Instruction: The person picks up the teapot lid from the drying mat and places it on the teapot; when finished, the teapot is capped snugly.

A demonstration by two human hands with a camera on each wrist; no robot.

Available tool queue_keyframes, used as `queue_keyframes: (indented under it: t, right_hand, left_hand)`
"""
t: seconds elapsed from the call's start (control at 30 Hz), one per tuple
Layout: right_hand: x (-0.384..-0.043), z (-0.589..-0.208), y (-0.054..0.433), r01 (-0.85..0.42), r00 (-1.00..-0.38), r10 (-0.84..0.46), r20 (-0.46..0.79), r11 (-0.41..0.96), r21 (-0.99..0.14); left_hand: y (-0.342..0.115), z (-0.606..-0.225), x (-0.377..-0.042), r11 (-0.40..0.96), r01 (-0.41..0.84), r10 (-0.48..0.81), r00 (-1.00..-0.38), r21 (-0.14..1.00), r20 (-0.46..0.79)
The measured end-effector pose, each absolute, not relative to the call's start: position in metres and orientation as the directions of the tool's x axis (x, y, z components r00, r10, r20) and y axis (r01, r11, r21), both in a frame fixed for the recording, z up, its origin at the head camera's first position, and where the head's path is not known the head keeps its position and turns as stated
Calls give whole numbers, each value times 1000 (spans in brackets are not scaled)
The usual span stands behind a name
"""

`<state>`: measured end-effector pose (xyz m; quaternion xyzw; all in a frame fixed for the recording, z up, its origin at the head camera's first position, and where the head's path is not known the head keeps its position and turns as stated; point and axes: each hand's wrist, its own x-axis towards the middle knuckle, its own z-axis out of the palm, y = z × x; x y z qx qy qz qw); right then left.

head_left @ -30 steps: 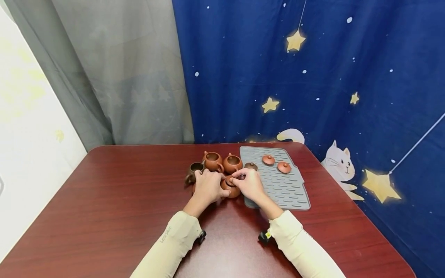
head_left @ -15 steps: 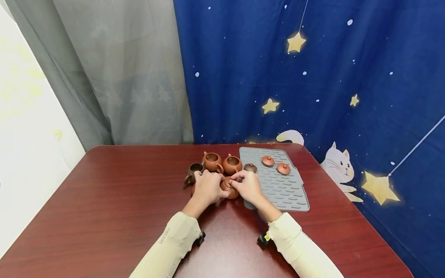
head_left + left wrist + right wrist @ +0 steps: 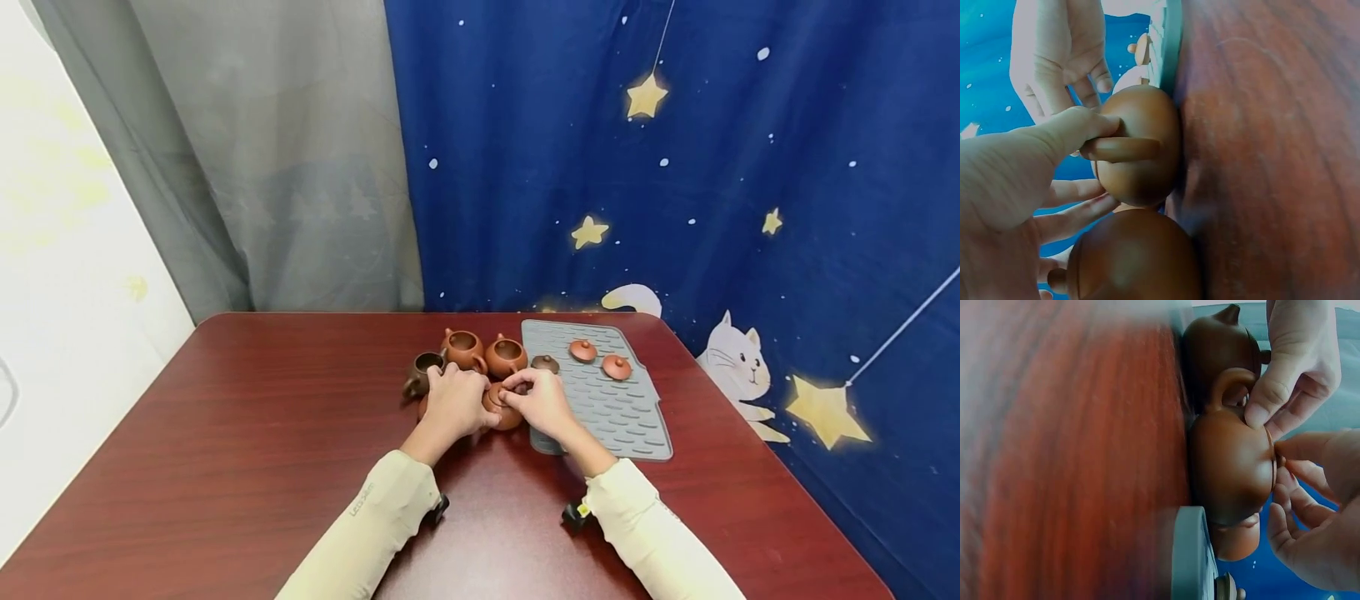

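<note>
A reddish-brown teapot (image 3: 512,420) stands at the front of a cluster on the table. My left hand (image 3: 453,404) holds it from the left; in the left wrist view the thumb presses beside its handle (image 3: 1125,149) and the fingers reach round the body. On top, my right hand (image 3: 543,406) pinches the small knob (image 3: 1281,461) of the teapot's lid (image 3: 1274,469), which sits at the opening. Beneath the left hand is a second brown teapot (image 3: 1135,256) with its lid on, mostly hidden in the head view.
Behind the hands stand two lidless reddish teapots, one at left (image 3: 464,350) and one at right (image 3: 506,357). A dark lidless teapot (image 3: 426,369) is left of them. On the grey mat (image 3: 611,421) lie two reddish lids (image 3: 582,351) and a dark lid (image 3: 545,363).
The lid under my right hand has settled lower on the teapot, closing the dark gap seen earlier. Both hands keep nearly the same place, while the head view has shifted slightly.
</note>
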<state>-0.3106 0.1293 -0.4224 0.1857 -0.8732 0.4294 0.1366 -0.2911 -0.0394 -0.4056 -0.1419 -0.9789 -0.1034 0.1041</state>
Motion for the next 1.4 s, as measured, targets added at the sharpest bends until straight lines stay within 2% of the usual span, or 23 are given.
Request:
queue_keyframes:
  t: [0.17, 0.47, 0.6, 0.87, 1.0, 1.4]
  right_hand:
    - [-317, -420, 137, -446, -892, -193, 408, 525, -725]
    - [-336, -411, 154, -413, -899, -132, 418, 575, -706]
    - [-343, -411, 161, -385, -908, -113, 404, 606, -696]
    - [-360, -408, 171, -352, -916, -87, 393, 645, -679]
    - [-369, -406, 178, -336, -913, -67, 403, 684, -648]
    - [-384, -412, 187, -217, -969, -86, 232, 743, -633]
  left_hand:
    - [-42, -402, -292, 930, 307, 267, -942, 204, 204]
    - [-70, -397, -301, 919, 272, 150, -911, 287, 385]
    - [-87, -397, -304, 912, 244, 95, -908, 330, 408]
    - [-117, -406, -311, 851, 143, -44, -940, 505, 340]
    - [-127, -413, -315, 829, 96, -94, -948, 551, 305]
    - [-128, -425, -316, 836, 66, -90, -963, 545, 255]
